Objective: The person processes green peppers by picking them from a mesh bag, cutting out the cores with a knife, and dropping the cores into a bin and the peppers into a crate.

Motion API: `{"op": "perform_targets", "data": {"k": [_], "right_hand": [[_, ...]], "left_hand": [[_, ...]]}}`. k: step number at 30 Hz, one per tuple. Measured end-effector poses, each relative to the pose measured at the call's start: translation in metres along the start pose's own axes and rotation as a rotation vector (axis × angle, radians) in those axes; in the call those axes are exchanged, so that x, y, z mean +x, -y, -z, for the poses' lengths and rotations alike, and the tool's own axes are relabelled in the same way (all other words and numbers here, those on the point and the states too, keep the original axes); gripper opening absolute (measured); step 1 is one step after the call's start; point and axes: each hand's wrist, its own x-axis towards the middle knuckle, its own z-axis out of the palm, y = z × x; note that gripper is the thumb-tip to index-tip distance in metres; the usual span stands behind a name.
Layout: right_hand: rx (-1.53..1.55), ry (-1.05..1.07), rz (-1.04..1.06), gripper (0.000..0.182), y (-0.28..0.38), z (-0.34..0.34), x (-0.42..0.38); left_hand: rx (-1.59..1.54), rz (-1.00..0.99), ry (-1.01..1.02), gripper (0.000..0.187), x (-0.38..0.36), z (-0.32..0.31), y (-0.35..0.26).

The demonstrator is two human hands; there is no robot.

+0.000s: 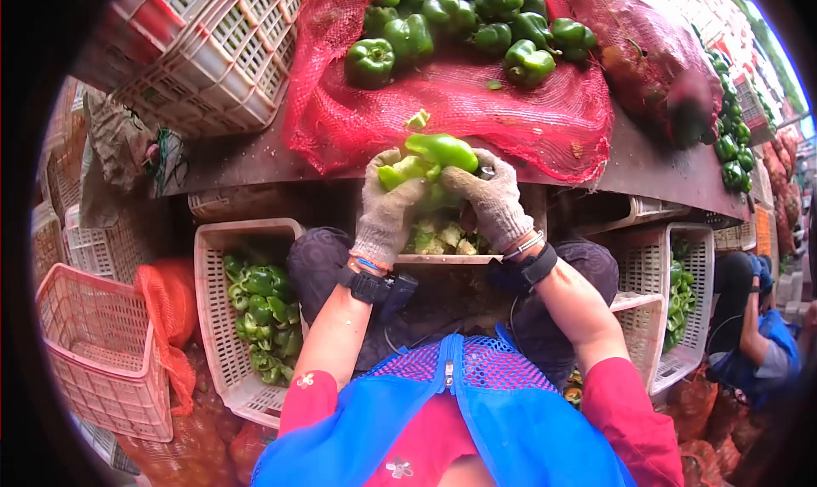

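Note:
My left hand (387, 202), in a knitted glove, grips a light green bell pepper (447, 151) that looks split into pieces. On its other side my right hand (494, 198), gloved too, closes on the same pepper with the thumb pressed toward it. A small dark object (487, 172) shows at the right fingers; its kind cannot be made out. Just beyond the hands, a pale green pepper scrap (417, 119) is at the red mesh. Under them, a container holds pale pepper cores (442, 239), partly hidden by the hands.
Whole green peppers (451, 15) lie on a red mesh sack (451, 108) on the table (238, 159). A full sack (642, 40) lies to its right. Crates with peppers stand left (204, 317) and right (694, 325) of my legs. Another person (766, 342) sits far right.

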Motion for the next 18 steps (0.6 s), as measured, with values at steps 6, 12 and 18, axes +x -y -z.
{"op": "perform_targets", "data": {"k": [6, 12, 18], "right_hand": [[0.539, -0.102, -0.181, 0.061, -0.049, 0.002, 0.01], [0.635, 0.218, -0.203, 0.059, -0.038, 0.007, 0.003], [0.319, -0.153, -0.139, 0.052, -0.002, -0.056, -0.024]], "left_hand": [[-0.29, -0.01, -0.084, 0.055, 0.003, 0.003, 0.008], [0.326, -0.33, 0.001, 0.044, -0.005, 0.008, -0.002], [0.377, -0.455, -0.092, 0.04, -0.011, 0.007, -0.019]]}}
